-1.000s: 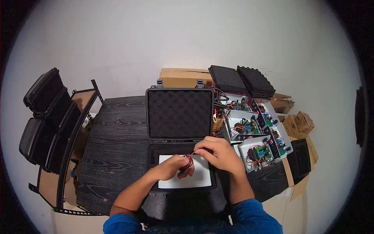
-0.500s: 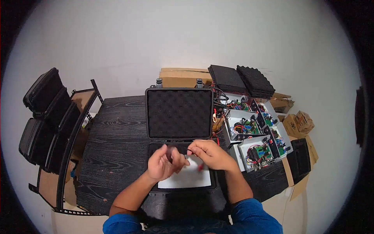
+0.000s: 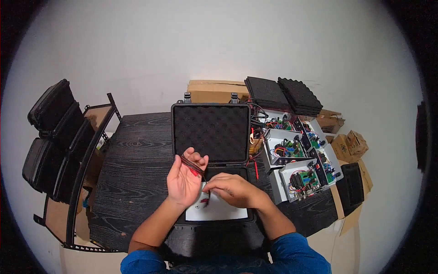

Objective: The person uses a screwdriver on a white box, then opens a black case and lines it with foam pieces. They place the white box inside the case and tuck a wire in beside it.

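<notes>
A coil of thin black and red cable [image 3: 192, 166] lies across the upturned palm of my left hand [image 3: 182, 186], whose fingers curl round it. My right hand [image 3: 236, 190] pinches the cable just to the right, with a blurred dark red end [image 3: 204, 200] hanging below the fingers. Both hands are over an open black hard case [image 3: 250, 214]. Its raised lid is lined with black egg-crate foam [image 3: 211, 133]. A white panel [image 3: 226, 213] sits in the base, partly hidden by my hands.
Several open metal housings [image 3: 285, 148] with circuit boards and wires stand to the right. Black foam sheets [image 3: 267, 92] are stacked behind them. Red and black leads [image 3: 256, 170] lie beside the case. More black cases [image 3: 50, 109] rest on a left shelf; cardboard boxes [image 3: 349, 145] stand far right.
My left hand has risen and turned palm up, bringing the coil into view. My right hand has moved down and left, and the hanging red end has shifted left with it.
</notes>
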`<move>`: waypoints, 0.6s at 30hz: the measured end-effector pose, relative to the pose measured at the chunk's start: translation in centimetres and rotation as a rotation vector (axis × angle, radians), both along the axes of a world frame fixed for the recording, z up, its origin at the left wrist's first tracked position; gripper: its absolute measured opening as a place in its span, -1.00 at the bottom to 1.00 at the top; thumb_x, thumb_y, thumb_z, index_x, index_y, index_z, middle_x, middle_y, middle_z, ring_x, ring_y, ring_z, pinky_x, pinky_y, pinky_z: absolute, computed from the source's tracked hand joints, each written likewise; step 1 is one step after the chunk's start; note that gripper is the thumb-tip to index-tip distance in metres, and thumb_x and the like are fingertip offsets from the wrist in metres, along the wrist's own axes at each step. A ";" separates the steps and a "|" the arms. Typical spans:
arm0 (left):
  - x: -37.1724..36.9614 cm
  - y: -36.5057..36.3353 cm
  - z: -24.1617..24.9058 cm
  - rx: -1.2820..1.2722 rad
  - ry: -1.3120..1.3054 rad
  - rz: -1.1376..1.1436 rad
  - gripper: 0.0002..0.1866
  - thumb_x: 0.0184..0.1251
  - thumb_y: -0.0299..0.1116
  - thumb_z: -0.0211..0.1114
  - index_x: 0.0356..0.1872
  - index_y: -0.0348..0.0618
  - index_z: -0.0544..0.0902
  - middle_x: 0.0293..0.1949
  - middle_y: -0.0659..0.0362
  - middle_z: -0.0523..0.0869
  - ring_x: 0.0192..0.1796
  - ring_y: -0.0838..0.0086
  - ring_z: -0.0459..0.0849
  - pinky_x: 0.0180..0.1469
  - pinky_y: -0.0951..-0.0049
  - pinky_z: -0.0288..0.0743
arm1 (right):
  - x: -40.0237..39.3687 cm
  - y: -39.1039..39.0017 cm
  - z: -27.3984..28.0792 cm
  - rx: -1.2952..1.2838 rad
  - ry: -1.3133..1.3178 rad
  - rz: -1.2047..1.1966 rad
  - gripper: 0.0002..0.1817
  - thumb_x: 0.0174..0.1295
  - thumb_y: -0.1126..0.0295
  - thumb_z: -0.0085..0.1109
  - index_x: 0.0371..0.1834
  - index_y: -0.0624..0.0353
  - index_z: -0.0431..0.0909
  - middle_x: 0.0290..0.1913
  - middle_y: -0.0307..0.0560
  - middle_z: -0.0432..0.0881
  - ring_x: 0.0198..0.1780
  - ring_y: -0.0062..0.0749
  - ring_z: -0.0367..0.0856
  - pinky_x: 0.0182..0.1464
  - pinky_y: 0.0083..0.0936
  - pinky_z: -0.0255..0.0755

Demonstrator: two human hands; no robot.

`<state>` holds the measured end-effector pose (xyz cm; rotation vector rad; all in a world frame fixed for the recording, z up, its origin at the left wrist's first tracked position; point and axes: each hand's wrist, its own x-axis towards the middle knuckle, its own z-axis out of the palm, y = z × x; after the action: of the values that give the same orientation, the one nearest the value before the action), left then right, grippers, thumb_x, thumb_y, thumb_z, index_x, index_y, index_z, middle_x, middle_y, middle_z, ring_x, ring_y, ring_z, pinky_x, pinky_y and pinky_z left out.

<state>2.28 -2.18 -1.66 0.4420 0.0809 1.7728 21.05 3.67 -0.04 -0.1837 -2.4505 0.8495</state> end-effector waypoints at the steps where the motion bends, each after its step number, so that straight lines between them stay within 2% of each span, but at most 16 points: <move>1: -0.1 0.1 -0.3 0.013 0.055 -0.003 -0.55 0.84 -0.08 -0.12 0.28 -0.29 0.50 0.00 0.03 0.72 0.15 0.20 0.66 0.60 0.10 0.35 | -0.1 0.0 -0.1 0.015 0.027 0.012 -0.80 0.40 0.49 0.23 0.04 0.13 0.70 -0.14 0.02 0.78 -0.08 0.01 0.79 -0.01 -0.20 0.65; 4: -0.2 0.3 -1.4 0.038 0.224 -0.010 -0.52 0.86 -0.08 -0.16 0.29 -0.31 0.49 0.08 -0.06 0.75 0.26 0.14 0.69 0.56 0.09 0.41 | 0.1 -0.6 0.5 0.061 0.030 -0.057 -0.81 0.35 0.44 0.33 0.00 0.09 0.72 -0.22 -0.04 0.78 -0.13 -0.04 0.80 -0.06 -0.20 0.66; 6: 0.0 0.3 -1.5 0.037 0.345 -0.012 -0.51 0.86 -0.08 -0.20 0.31 -0.34 0.47 0.09 -0.11 0.73 0.29 0.15 0.69 0.53 0.13 0.44 | 0.4 -0.7 1.0 0.108 0.007 -0.117 -0.80 0.28 0.46 0.43 -0.05 0.11 0.76 -0.26 -0.08 0.79 -0.20 -0.10 0.82 -0.14 -0.28 0.68; 10: 0.6 -0.1 -0.4 -0.160 0.545 -0.054 -0.50 0.87 -0.09 -0.19 0.30 -0.39 0.46 0.13 -0.17 0.75 0.30 0.18 0.69 0.46 0.17 0.51 | 0.7 -0.9 1.5 0.156 0.056 -0.203 -0.82 0.20 0.43 0.54 -0.15 0.11 0.79 -0.36 -0.12 0.79 -0.32 -0.23 0.83 -0.25 -0.36 0.67; 14: 0.8 -0.2 -0.7 -0.172 0.836 -0.079 -0.37 0.86 -0.01 -0.17 0.28 -0.53 0.53 0.16 -0.16 0.77 0.18 0.24 0.78 0.39 0.22 0.59 | 0.7 -1.3 1.0 0.067 0.099 -0.333 -0.80 0.17 0.34 0.61 -0.22 0.11 0.77 -0.37 -0.13 0.76 -0.34 -0.31 0.80 -0.27 -0.40 0.64; 15: 0.9 -0.3 -1.1 -0.176 0.898 -0.083 -0.33 0.85 0.06 -0.15 0.20 -0.47 0.65 0.04 -0.01 0.81 0.02 0.39 0.78 0.22 0.37 0.62 | 0.7 -1.2 0.9 0.044 0.114 -0.337 -0.79 0.18 0.32 0.60 -0.21 0.09 0.76 -0.37 -0.14 0.75 -0.32 -0.30 0.79 -0.25 -0.38 0.64; 18: -0.2 -0.4 -2.3 -0.154 1.156 -0.129 -0.31 0.83 0.14 -0.15 0.03 -0.32 0.75 -0.17 0.16 0.80 -0.16 0.55 0.68 -0.03 0.49 0.53 | 0.8 -1.0 1.3 0.061 0.074 -0.337 -0.76 0.19 0.30 0.60 -0.17 0.08 0.74 -0.38 -0.17 0.71 -0.32 -0.33 0.76 -0.23 -0.38 0.63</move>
<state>2.09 -2.60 -3.94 1.2691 0.9611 1.1734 21.87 2.63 1.25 -0.5164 -2.2836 0.6219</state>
